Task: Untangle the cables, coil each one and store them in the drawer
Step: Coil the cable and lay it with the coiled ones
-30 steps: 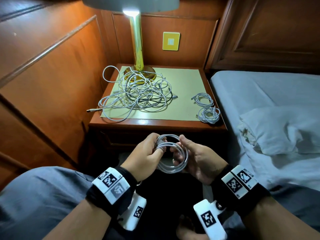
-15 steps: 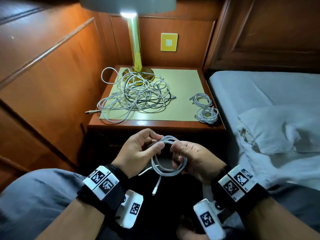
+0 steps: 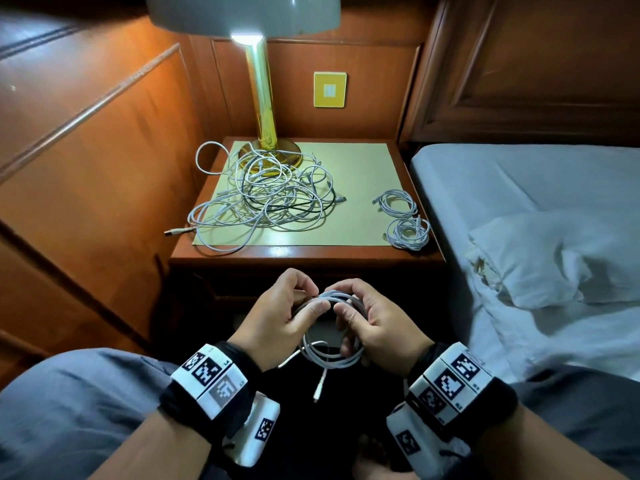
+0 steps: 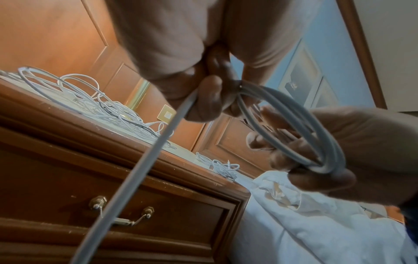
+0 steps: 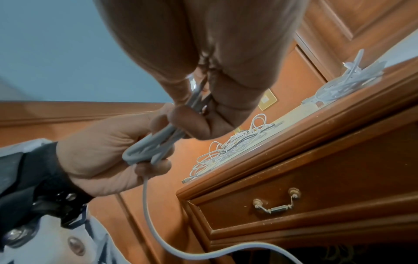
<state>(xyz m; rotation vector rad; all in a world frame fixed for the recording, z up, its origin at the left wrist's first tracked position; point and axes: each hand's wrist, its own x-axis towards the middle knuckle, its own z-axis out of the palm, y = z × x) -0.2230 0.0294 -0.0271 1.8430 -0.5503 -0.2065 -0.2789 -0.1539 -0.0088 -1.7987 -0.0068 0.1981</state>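
Both hands hold one coiled white cable [image 3: 330, 353] over my lap, in front of the nightstand. My left hand [image 3: 287, 315] pinches the top of the coil [image 4: 291, 123]. My right hand [image 3: 372, 322] grips the coil's right side, fingers curled round the loops [image 5: 149, 148]. Two loose ends hang below, one with a plug [image 3: 317, 396]. A tangled pile of white and black cables [image 3: 266, 199] lies on the nightstand by the lamp base. Two finished coils [image 3: 398, 204] [image 3: 408, 233] lie at the nightstand's right edge. The drawer [image 4: 117, 210] is closed, with a brass handle [image 5: 274, 205].
A brass lamp [image 3: 261, 98] stands at the back of the nightstand [image 3: 304, 252], on a yellow mat [image 3: 360, 174]. Wood panelling rises on the left. A bed with white sheets and a pillow [image 3: 561, 258] lies to the right. My knees flank the hands.
The hands have turned the coil and closed in on its top. A loose cable end that was tucked in a second ago now dangles below the coil.
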